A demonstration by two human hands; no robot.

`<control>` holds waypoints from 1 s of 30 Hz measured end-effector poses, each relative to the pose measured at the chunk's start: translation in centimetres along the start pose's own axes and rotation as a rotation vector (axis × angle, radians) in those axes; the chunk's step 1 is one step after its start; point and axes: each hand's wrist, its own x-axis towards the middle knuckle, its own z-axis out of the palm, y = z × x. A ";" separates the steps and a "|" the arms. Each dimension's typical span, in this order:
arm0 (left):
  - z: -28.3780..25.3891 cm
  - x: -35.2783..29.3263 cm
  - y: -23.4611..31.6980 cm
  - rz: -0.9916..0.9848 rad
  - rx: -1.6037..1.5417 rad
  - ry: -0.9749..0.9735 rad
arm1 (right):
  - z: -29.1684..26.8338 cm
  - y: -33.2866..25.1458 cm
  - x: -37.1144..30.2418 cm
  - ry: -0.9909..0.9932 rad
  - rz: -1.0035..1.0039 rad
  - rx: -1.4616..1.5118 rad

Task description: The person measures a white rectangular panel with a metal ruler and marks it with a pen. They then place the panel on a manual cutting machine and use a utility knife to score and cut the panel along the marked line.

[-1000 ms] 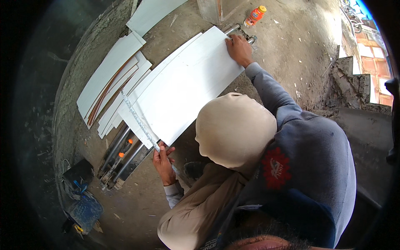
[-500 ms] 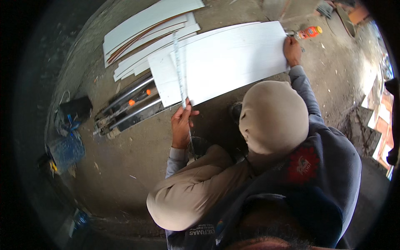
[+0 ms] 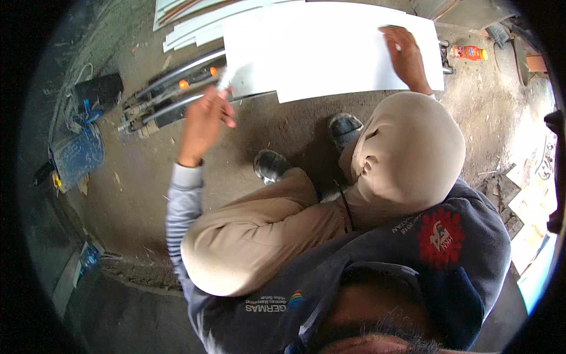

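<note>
Although the broad white panel (image 3: pixel 348 59) already lies over the metal rails (image 3: pixel 177 74) on the dirt floor (image 3: pixel 141 206), overlapping a lower white panel (image 3: pixel 250 65) that shows at its left end, glare hides any mark or cut, so I judge the handling of these sheets to be partway along rather than finished. The right hand (image 3: pixel 405 56) is above the broad panel near its right end, fingers loosely spread and gripping nothing; whether they touch the surface I cannot tell. The left hand (image 3: pixel 205 118) is near the lower panel's corner, fingers drawn together on a pale strip (image 3: pixel 226 78) too blurred to identify. Beyond the rails, a group of white pieces (image 3: pixel 203 29) lies partly out of view; whether these are leftovers or stock awaiting work is unclear. As for containers, a red-orange bottle (image 3: pixel 467 52) with its yellow cap (image 3: pixel 484 54) on is just beyond the rails' right end, its fill level not readable. Two orange knobs (image 3: pixel 213 71) show between the rails at the left.
</note>
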 end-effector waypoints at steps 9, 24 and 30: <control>-5.9 0.6 9.2 0.004 0.337 0.150 | 12.2 -9.3 3.8 -0.281 -0.377 -0.226; -2.6 10.5 12.2 -0.230 0.366 -0.344 | 2.9 -7.5 4.9 -0.342 0.402 1.018; -1.3 16.0 9.5 -0.154 0.363 -0.611 | 0.1 -1.7 5.3 -0.040 0.764 0.861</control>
